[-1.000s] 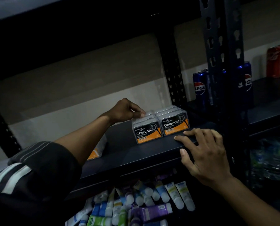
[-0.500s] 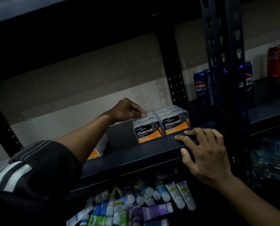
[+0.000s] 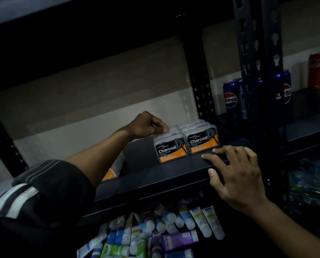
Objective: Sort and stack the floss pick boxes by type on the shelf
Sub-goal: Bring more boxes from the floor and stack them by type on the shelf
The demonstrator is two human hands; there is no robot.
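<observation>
Two rows of black-and-orange Charcoal floss pick boxes stand side by side on the dark shelf (image 3: 155, 175): the left row (image 3: 171, 150) and the right row (image 3: 203, 141). My left hand (image 3: 148, 125) reaches over the shelf, its fingertips pinched on the clear top of a box in the back of the left row. My right hand (image 3: 235, 175) lies flat with spread fingers on the shelf's front edge, just in front of the right row, holding nothing. Another orange floss pack (image 3: 111, 173) lies further left, partly hidden behind my forearm.
A black perforated upright (image 3: 259, 71) stands right of the boxes. Beyond it are Pepsi cans (image 3: 230, 98) and a red can (image 3: 319, 68). Several tubes (image 3: 164, 231) fill the shelf below. Clear bottles (image 3: 309, 183) sit low at right.
</observation>
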